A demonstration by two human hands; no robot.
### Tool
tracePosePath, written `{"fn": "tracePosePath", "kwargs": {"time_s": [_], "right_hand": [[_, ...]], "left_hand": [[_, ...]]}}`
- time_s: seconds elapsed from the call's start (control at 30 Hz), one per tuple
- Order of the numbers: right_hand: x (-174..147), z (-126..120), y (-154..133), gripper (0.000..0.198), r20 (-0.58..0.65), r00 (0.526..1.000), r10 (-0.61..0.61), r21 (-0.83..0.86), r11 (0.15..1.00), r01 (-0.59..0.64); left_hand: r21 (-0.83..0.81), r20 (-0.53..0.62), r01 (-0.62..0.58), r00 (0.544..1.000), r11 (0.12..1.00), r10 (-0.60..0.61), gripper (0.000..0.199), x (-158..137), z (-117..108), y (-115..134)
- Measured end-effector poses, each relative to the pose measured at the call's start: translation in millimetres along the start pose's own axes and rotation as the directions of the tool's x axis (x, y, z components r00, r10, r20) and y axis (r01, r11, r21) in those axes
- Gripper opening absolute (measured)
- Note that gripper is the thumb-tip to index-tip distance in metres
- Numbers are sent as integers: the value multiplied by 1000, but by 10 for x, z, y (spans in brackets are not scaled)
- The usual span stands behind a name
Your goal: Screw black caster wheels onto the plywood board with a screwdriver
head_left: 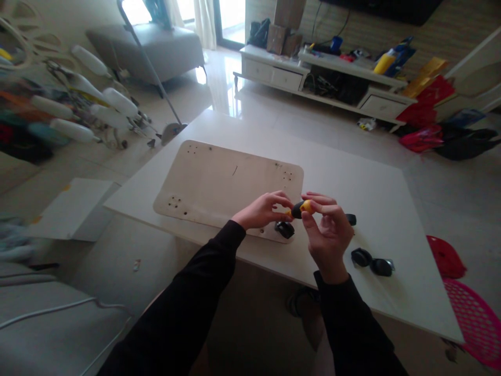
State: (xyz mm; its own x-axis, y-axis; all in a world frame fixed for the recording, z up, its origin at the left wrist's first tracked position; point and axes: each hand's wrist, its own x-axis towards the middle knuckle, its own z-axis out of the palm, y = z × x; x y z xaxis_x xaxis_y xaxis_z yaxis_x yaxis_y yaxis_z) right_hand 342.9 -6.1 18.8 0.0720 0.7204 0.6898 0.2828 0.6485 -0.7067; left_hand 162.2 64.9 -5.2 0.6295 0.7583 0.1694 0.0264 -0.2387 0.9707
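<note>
A short black-and-yellow screwdriver [298,210] is held level above the near right corner of a pale board [219,183]. My right hand [331,230] grips its yellow end between thumb and fingers. At the other end, my left hand [270,209] closes thumb and fingers about the front of it; the tip is hidden there. Just below the hands a black caster wheel [285,230] sits on the board's near right corner. The board lies flat, with clusters of small holes at its other visible corners.
Two black casters [371,262] lie on the white table [391,209] at right, and another dark caster [351,219] is partly behind my right hand. A pink perforated chair or basket [475,318] stands by the table's right edge. A white box [74,209] is on the floor at left.
</note>
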Motion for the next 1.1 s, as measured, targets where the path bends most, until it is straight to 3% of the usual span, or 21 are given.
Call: {"fn": "tracePosePath", "kwargs": {"time_s": [0.17,0.3,0.43,0.57,0.67,0.8,0.9,1.0,1.1], "right_hand": [[5,-25,51,29,-101,993,-57,-124,991,44],[-16,6,14,16,1,1000,-26,-76,997,26],[-15,28,-17,20,53,998,-38,-42,998,40],[5,20,21,26,-69,994,-82,-104,992,75],[5,27,33,26,-118,989,-89,-124,989,75],[-9,47,3,18,-29,999,-17,-54,998,15],[-4,38,10,24,-6,999,-36,-50,998,35],[4,22,46,29,-73,994,-87,-114,990,78],[-4,36,51,31,-79,994,-74,-134,989,63]], "left_hand": [[-19,-11,21,1000,1000,-22,34,-18,39,-2],[17,-64,-11,998,1000,12,24,9,71,-5],[46,2,-37,999,998,37,15,6,15,-12],[36,60,-21,998,999,19,22,-30,9,-4],[43,1,0,1000,999,0,31,-28,58,7],[84,-61,-18,998,996,24,16,0,67,19],[82,-4,-46,999,996,47,9,-15,34,37],[73,55,-44,998,996,40,18,-53,36,48],[66,25,-43,999,997,42,28,-61,80,26]]}}
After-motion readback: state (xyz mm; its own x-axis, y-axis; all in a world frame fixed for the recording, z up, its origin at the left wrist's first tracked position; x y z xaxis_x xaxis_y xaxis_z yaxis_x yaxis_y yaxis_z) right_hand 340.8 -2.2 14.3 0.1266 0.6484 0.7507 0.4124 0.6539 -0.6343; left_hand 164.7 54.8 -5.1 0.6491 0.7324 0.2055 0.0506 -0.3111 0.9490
